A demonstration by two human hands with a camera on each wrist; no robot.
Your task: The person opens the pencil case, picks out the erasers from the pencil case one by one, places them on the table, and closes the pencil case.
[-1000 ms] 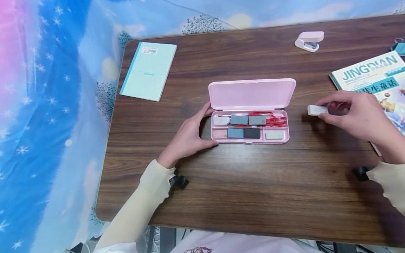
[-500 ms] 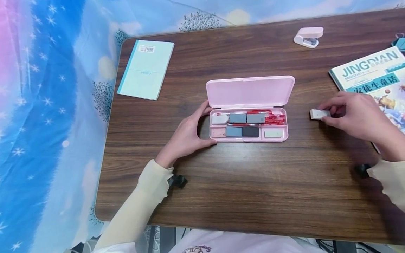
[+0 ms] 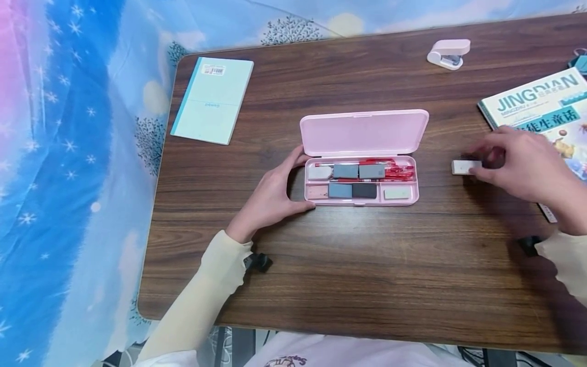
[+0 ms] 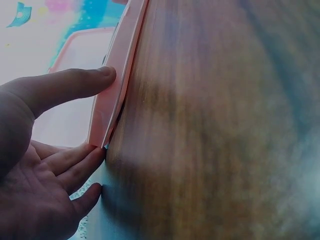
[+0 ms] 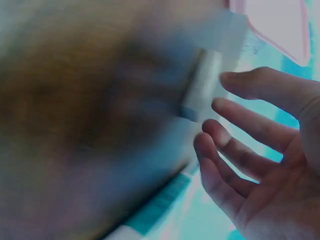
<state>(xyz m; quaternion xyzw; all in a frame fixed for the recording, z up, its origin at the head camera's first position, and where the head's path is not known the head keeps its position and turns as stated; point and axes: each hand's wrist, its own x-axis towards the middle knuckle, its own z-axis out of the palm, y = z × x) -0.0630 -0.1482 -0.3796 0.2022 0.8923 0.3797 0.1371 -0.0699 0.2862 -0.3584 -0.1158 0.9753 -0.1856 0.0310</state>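
An open pink pencil case (image 3: 415,196) lies mid-table, its lid (image 3: 364,132) laid back. Inside are red pens (image 3: 396,172) and several grey, dark and white erasers. My left hand (image 3: 302,179) grips the case's left end between thumb and forefinger; the left wrist view shows the thumb (image 4: 75,85) pressing on the case's edge (image 4: 122,65). A white eraser (image 3: 464,167) lies on the table right of the case. My right hand (image 3: 477,162) hovers just beside it, blurred. In the right wrist view the eraser (image 5: 202,85) lies free, with the right hand's fingers (image 5: 250,120) spread beside it.
A teal notebook (image 3: 213,99) lies at the back left of the wooden table (image 3: 367,265). A pink stapler (image 3: 448,53) sits at the back right. A picture book (image 3: 545,109) lies at the right edge, partly under my right hand. Blue starry cloth (image 3: 69,178) hangs past the left edge.
My right hand carried the white eraser a little to the right, set it on the table and let it go. The left hand has stayed on the case.
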